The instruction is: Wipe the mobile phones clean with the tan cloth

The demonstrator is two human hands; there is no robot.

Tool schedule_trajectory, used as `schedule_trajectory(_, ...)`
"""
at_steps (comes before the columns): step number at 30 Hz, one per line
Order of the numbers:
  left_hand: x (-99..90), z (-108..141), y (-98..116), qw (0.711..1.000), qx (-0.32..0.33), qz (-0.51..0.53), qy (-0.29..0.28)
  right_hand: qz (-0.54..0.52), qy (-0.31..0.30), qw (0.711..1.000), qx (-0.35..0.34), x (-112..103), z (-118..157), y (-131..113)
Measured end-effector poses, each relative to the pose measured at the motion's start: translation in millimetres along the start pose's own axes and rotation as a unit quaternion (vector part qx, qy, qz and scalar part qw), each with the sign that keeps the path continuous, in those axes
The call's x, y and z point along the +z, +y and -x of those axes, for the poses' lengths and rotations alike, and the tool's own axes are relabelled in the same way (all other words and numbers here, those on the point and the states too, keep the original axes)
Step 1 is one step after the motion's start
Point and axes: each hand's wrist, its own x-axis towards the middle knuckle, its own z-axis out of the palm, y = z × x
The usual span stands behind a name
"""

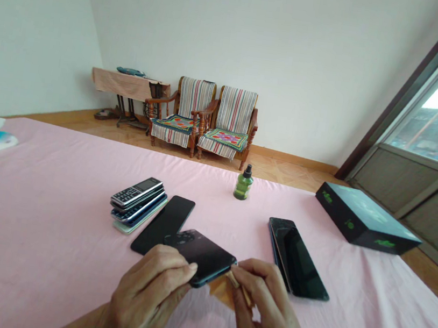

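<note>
Keypads point(136, 197) lie stacked at our far left, beside a flat phone point(164, 222). Our left hand point(147, 295) grips a black phone point(200, 256), its long axis slanting across in front of us, its right end closest to our right hand point(267, 314). That hand pinches a tan cloth point(221, 290) against the phone's edge. Two phones point(297, 259) lie just right of it, and a box point(366, 220) farther right.
</note>
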Motion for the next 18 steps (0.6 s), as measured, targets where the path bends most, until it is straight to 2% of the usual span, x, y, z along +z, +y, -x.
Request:
schedule_trajectory(5, 1.0, -2.0, -0.5, 1.000, -0.004, -0.014, 0.006, -0.004, 0.016, 1.000, -0.022, 4.1, 0.1, -4.1)
schedule_trajectory(10, -1.7, -2.1, 0.5, 1.000, -0.012, -0.021, 0.008, -0.020, 0.002, 0.999, -0.030, 3.5, -1.0, -3.0)
schedule_trajectory(16, 0.6, -0.1, 1.8, 1.000, -0.004, 0.002, -0.001, 0.044, 0.046, 0.998, 0.015, -6.2, -7.1, 3.4)
schedule_trajectory(18, 1.9, -0.4, 2.4, 1.000, -0.004, 0.006, -0.001, 0.047, 0.040, 0.998, 0.022, -7.7, -7.5, 4.3)
